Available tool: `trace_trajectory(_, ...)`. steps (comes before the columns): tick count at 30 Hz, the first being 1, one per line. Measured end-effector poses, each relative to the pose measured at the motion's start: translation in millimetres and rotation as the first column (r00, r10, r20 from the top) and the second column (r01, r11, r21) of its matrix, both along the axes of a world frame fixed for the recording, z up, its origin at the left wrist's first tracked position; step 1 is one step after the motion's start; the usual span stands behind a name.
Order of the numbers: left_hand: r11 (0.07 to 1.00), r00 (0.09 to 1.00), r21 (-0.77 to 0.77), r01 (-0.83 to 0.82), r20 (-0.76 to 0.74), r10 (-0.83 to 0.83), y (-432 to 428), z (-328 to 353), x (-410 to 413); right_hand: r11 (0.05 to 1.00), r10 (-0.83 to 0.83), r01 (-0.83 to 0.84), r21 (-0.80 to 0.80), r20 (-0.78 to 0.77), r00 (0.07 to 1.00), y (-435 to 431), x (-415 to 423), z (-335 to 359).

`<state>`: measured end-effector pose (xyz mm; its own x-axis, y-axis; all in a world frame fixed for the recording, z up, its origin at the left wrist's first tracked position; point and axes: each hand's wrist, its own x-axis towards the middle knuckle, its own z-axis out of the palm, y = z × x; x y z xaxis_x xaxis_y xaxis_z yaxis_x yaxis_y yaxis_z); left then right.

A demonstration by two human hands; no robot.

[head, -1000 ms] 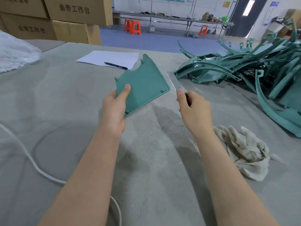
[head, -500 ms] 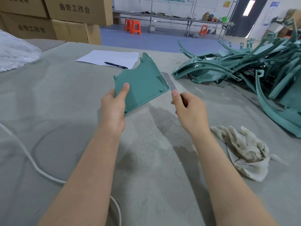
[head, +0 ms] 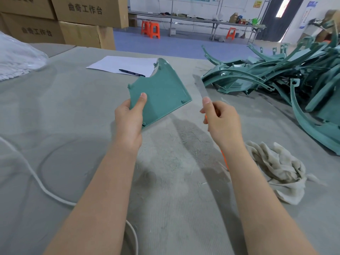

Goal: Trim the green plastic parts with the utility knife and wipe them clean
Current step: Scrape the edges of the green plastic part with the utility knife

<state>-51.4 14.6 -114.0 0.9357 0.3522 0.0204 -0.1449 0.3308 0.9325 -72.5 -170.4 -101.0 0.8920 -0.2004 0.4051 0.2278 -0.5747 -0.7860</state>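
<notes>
The left hand [head: 128, 118] grips the green part [head: 161, 92] by its near corner above the worktop [head: 73, 107]; it looks light and stiff. The right hand [head: 222, 120] clasps the knife [head: 199, 85], blade just beside its edge.

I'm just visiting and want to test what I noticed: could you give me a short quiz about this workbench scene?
1. True or false: the utility knife in the right hand is clear of the green part held by the left hand.
2. Fill in: on the paper lies a ____.
3. The rag lies: A on the paper; B beside the right forearm; C in the left hand.
Key: 1 true, a gap shows; 2 pen; 3 B.
</notes>
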Motion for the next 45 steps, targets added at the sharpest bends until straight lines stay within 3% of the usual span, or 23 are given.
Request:
trace_trajectory(5, 0.999, 1.0, -0.045, 0.016, -0.005, -0.016, -2, 1, -1, 0.993, -0.055, 0.055, -0.109, -0.001, 0.998, 3, 1, -5)
trace_trajectory(10, 0.958, 0.978, -0.193, 0.211, 0.037, -0.207, -2, 5, -2, 0.992, -0.052, 0.052, -0.119, 0.0, 0.999, 3, 0, -6)
trace_trajectory(14, 0.938, 0.964, -0.227, 0.264, 0.042, -0.261, -4, 6, -3, 0.989, -0.012, 0.008, -0.146, -0.023, 1.0, 8, -1, -8)
trace_trajectory(25, 0.957, 0.981, -0.226, 0.183, -0.025, -0.193, -13, 7, -6, 0.976, 0.042, -0.044, -0.215, -0.016, 0.999, 27, -7, -12)
trace_trajectory(36, 0.902, 0.985, -0.407, 0.145, -0.022, -0.169, -13, 9, -1, 0.921, 0.245, -0.239, -0.309, -0.018, 0.969, 49, -15, -16)
trace_trajectory(39, 0.876, 0.982, -0.455, 0.16, -0.018, -0.189, -11, 12, -1, 0.916, 0.298, -0.283, -0.284, 0.01, 0.955, 51, -18, -16)
trace_trajectory(45, 0.811, 0.984, -0.569, 0.139, -0.009, -0.176, -14, 21, -8, 0.996, 0.093, -0.092, -0.008, 0.135, 0.986, 37, -14, -6)
